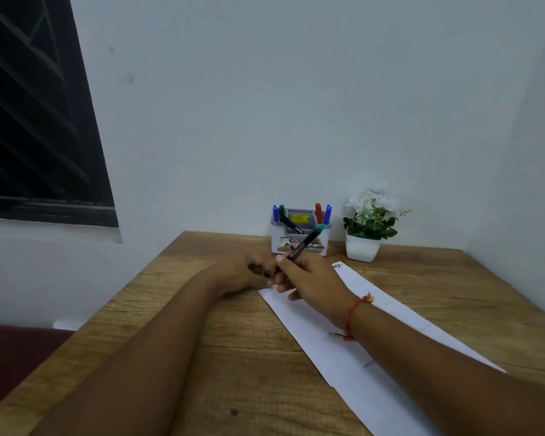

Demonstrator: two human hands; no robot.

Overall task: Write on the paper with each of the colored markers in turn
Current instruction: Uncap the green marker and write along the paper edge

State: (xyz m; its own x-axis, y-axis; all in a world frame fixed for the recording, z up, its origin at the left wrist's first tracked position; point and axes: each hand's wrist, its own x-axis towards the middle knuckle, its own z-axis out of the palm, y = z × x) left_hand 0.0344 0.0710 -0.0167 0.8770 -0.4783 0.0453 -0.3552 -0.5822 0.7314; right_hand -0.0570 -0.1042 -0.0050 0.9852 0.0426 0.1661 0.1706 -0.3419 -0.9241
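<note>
Green marker (302, 245), a light, stiff, smooth plastic barrel, tilts up toward the bench's (233, 357) far edge; the right hand's (309, 278) fingers pinch its middle, likely the steadiest hold; the left hand's (239, 272) fingers curl at its lower end, grip unclear; both sit at the paper's (324, 360) far corner.

The wood-grain table (249, 357) is carrying three things. A white sheet of paper (337, 366) is lying at a slant across its right half. At the far edge, a grey marker holder (280, 243) and a small white flower pot (361, 248) are standing near each other.
</note>
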